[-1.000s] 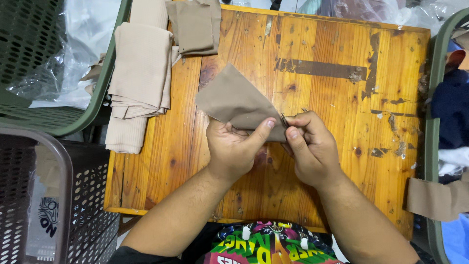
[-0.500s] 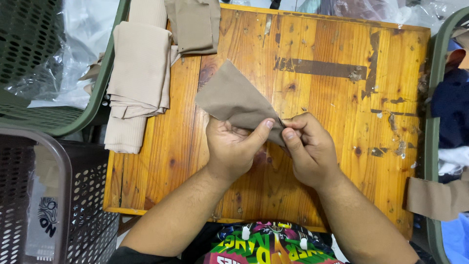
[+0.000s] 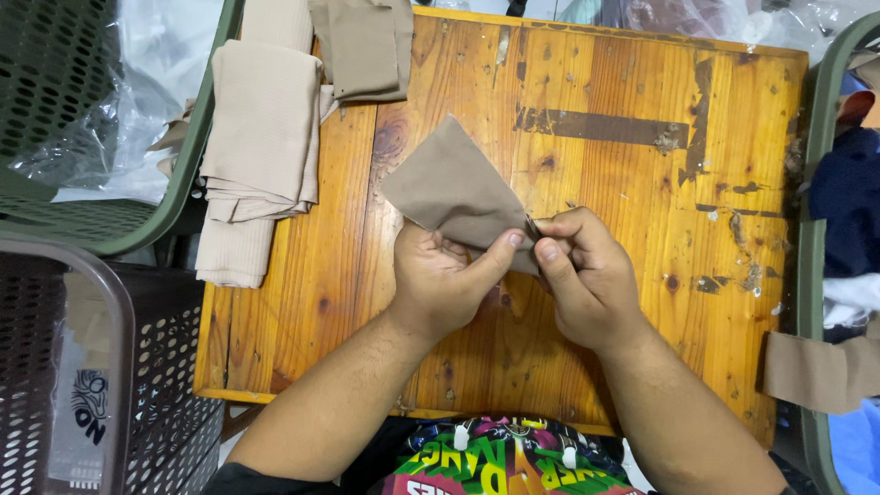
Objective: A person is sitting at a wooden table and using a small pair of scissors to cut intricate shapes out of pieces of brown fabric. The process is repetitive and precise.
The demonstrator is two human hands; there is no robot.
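Observation:
A small tan piece of fabric (image 3: 454, 188) is held up over the wooden table (image 3: 623, 183). My left hand (image 3: 445, 280) pinches its lower edge between thumb and fingers. My right hand (image 3: 587, 275) pinches the same edge at the fabric's right corner, thumb tip against my left thumb. The cloth fans out up and to the left from both hands.
Folded beige cloths (image 3: 261, 137) are stacked at the table's left edge, with another tan piece (image 3: 367, 46) at the top. A green basket (image 3: 82, 119) and a dark mesh basket (image 3: 64, 367) stand left. A green bin with clothes (image 3: 843, 229) stands right.
Both hands have stayed nearly still on the fabric; my fingers shifted slightly along its edge.

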